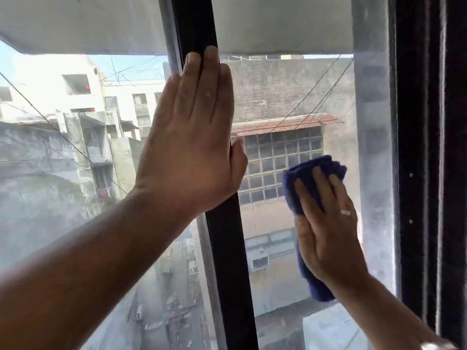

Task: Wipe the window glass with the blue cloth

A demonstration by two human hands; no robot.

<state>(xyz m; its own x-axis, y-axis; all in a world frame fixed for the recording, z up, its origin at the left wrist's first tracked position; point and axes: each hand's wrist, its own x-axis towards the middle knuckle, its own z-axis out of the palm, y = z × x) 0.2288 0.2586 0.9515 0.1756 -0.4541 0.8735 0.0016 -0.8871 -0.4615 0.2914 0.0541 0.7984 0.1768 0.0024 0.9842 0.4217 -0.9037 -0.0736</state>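
The left forearm reaches up from the lower left, bare, and ends in the left hand (192, 137), which lies flat and open with its fingers together, pointing up. Its palm presses against the black centre mullion (227, 248), the thumb hooked round the mullion's right edge; it grips nothing. The right forearm comes in from the lower right corner. The right hand (328, 231) is also spread flat, fingers angled up and slightly left, and it presses the blue cloth (313, 168) against the window glass (278, 223) of the right pane. A ring (345, 212) shows on one finger. The cloth is bunched; part of it sticks out above the fingertips, and a strip hangs down along the hand's left edge to below the wrist. To the right of this hand stands the dark window frame (429, 173). Beyond both hands, through the hazy glass, are concrete buildings, overhead wires and a tiled awning (283, 125) over a gridded window.
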